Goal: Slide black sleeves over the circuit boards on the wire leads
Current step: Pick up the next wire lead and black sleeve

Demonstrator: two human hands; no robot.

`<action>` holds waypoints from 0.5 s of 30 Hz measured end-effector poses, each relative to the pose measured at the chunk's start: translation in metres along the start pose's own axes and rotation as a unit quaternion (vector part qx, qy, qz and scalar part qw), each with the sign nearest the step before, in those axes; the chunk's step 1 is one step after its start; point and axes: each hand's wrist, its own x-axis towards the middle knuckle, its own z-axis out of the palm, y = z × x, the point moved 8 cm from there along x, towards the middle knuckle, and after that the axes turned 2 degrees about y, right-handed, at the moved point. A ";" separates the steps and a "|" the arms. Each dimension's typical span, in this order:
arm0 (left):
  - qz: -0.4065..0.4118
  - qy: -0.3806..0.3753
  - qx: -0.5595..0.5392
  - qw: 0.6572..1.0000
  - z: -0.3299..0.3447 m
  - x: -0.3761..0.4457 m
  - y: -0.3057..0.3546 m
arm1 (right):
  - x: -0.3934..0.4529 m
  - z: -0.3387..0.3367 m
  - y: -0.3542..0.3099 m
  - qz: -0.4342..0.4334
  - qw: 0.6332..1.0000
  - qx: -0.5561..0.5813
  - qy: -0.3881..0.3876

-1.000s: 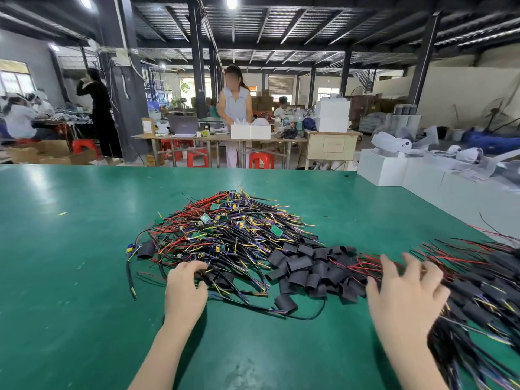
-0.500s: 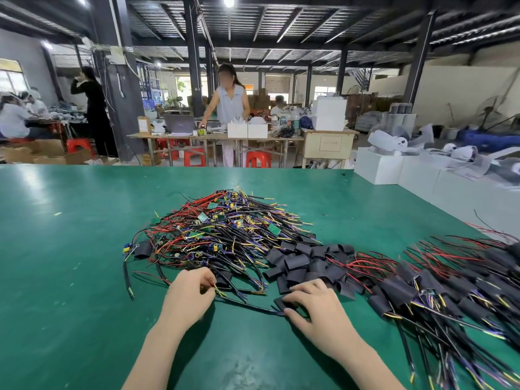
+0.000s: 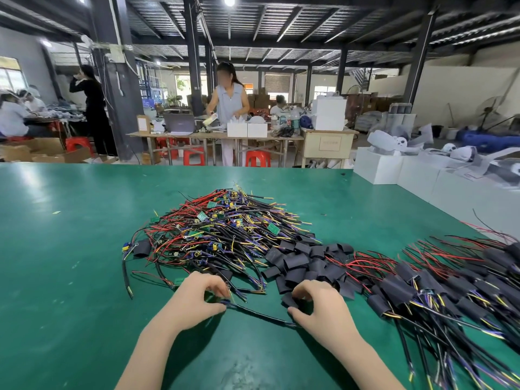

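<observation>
While the left hand (image 3: pixel 197 298) pinches one black wire lead (image 3: pixel 259 313) on the green tabletop (image 3: pixel 70 277), the right hand (image 3: pixel 318 308) holds a black sleeve (image 3: pixel 289 300) just beside the sleeve pile (image 3: pixel 306 266).

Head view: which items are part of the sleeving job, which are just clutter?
In the job:
- left hand pinching a black wire lead
- right hand gripping a black sleeve
- loose sleeve pile
- unsleeved lead pile
- sleeved leads

Lying about:
- white boxes
- red stools
- far worktable
</observation>
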 end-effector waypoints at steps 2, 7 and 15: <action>0.002 -0.003 -0.001 1.000 0.002 0.001 0.002 | 0.000 -0.001 0.005 0.019 1.000 0.017 0.002; 0.012 0.020 0.031 0.999 -0.002 0.002 0.005 | 0.000 -0.006 0.006 0.021 1.000 0.023 0.000; -0.067 0.278 -0.201 0.937 -0.048 -0.009 -0.019 | 0.003 -0.010 0.001 -0.013 0.999 0.024 -0.025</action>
